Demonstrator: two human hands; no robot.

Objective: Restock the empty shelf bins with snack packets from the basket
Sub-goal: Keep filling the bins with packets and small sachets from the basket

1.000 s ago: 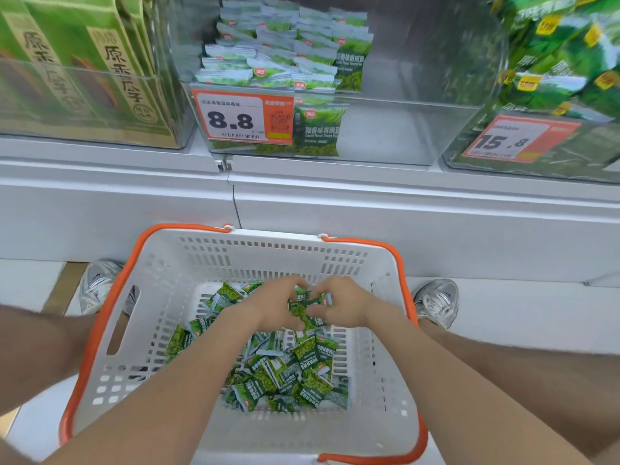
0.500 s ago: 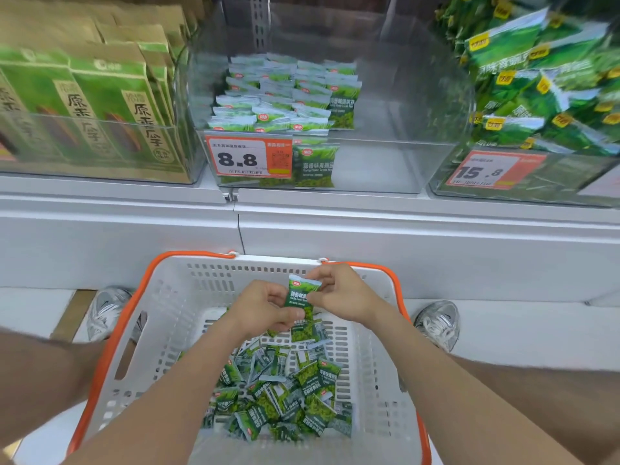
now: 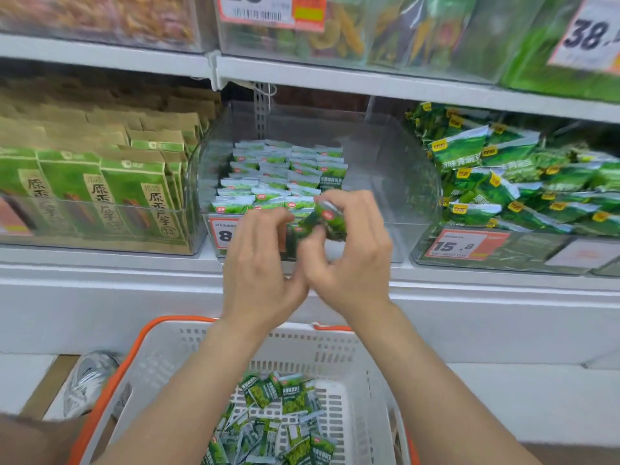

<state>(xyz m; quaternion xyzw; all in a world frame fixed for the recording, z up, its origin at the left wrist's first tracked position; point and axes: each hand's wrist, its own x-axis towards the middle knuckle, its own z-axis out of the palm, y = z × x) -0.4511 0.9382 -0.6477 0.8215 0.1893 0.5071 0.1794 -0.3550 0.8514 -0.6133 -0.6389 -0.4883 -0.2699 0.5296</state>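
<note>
Both my hands are raised in front of the clear shelf bin (image 3: 396, 182). My right hand (image 3: 349, 260) grips a small bunch of green snack packets (image 3: 323, 223). My left hand (image 3: 258, 263) is close beside it, fingers curled toward the same bunch, its fingertips partly hidden. The bin holds rows of the same green and white packets (image 3: 278, 176) on its left half; its right half is bare. Below, the white basket (image 3: 369, 380) with an orange rim holds several loose packets (image 3: 275, 421).
Left of the bin stand green and brown boxes (image 3: 100, 189). To its right lies a bin of larger green bags (image 3: 523, 182) with a 15.8 price tag (image 3: 464, 245). Another shelf (image 3: 335, 75) hangs above. A grey shoe (image 3: 89, 380) is left of the basket.
Both hands rose out of the basket with packets and now sit in front of the bin. The view tilted upward toward the shelves.
</note>
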